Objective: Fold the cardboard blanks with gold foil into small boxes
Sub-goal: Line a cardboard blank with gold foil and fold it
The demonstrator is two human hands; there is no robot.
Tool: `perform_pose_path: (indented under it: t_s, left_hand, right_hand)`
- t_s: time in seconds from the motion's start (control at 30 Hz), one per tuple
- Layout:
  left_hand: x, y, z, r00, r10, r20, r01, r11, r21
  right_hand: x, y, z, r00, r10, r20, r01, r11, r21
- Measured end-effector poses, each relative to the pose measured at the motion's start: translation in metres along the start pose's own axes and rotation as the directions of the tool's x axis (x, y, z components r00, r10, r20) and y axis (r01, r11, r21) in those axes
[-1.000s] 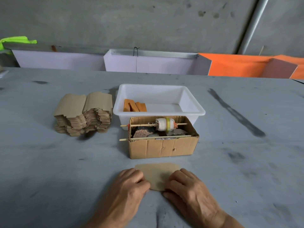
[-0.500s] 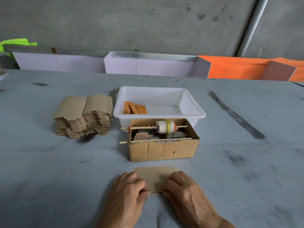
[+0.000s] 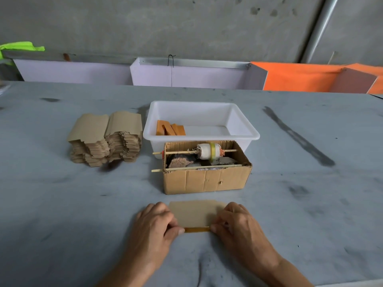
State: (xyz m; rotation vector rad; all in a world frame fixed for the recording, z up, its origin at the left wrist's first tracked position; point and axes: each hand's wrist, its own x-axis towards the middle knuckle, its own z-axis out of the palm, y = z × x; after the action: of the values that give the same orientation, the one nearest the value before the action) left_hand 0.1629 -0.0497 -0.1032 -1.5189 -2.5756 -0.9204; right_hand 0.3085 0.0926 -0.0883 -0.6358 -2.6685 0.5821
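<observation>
Grey, smudged worktable (image 3: 83,214) before a concrete wall. Two hands: left hand (image 3: 154,228) and right hand (image 3: 238,226), knuckles up, fingers curled, each pinching an end of one flat kraft cardboard blank (image 3: 194,213); a gold foil strip (image 3: 196,229) shows along its near edge. Beyond: one corrugated carton (image 3: 207,181) crossed by two skewers, one bearing a spool (image 3: 209,151); one white plastic tub (image 3: 244,133) holding orange pieces (image 3: 171,129); two adjoining blank stacks (image 3: 107,139) at left.

Blank (image 3: 194,213) before carton (image 3: 207,180); tub (image 3: 244,129) behind; stack (image 3: 105,139) left
</observation>
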Motion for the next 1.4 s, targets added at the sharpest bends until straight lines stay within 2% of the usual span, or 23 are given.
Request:
perform_pose_path:
  t_s: [0.1, 0.27, 0.4, 0.57, 0.73, 0.97, 1.13, 1.3, 1.4]
  left_hand:
    - [0.0, 0.0, -0.003, 0.998, -0.067, -0.001, 0.067, 0.996, -0.066]
    - [0.001, 0.005, -0.002, 0.979, -0.197, -0.059, 0.192, 0.977, -0.088]
    - [0.004, 0.004, -0.003, 0.962, -0.271, -0.038, 0.267, 0.96, -0.08]
    - [0.008, 0.002, -0.005, 0.944, -0.329, -0.012, 0.328, 0.944, -0.036]
    - [0.013, 0.003, -0.008, 0.928, -0.371, 0.007, 0.37, 0.927, 0.058]
    - [0.013, 0.0, -0.009, 0.917, -0.399, -0.012, 0.397, 0.909, 0.128]
    - [0.012, -0.004, -0.009, 0.913, -0.404, -0.057, 0.408, 0.91, 0.073]
    - [0.007, -0.002, -0.008, 0.909, -0.408, -0.079, 0.411, 0.911, 0.023]
    - [0.004, 0.003, -0.009, 0.909, -0.406, -0.096, 0.41, 0.912, 0.023]
  right_hand:
    - [0.003, -0.001, -0.001, 0.997, 0.076, 0.03, -0.077, 0.997, 0.023]
    - [0.01, -0.003, 0.0, 0.976, 0.215, 0.025, -0.216, 0.974, 0.065]
    - [0.012, -0.005, -0.001, 0.954, 0.297, 0.031, -0.299, 0.951, 0.073]
    - [0.011, -0.007, -0.002, 0.941, 0.336, 0.046, -0.336, 0.942, -0.011]
    - [0.011, -0.007, -0.005, 0.918, 0.394, 0.047, -0.395, 0.919, 0.006]
    - [0.013, -0.003, -0.006, 0.915, 0.401, 0.037, -0.4, 0.916, -0.027]
    - [0.013, 0.003, -0.007, 0.922, 0.384, 0.052, -0.386, 0.922, 0.028]
    - [0.006, 0.004, -0.001, 0.928, 0.371, -0.022, -0.362, 0.916, 0.173]
    - [-0.003, 0.003, 0.007, 0.948, 0.276, -0.158, -0.24, 0.948, 0.21]
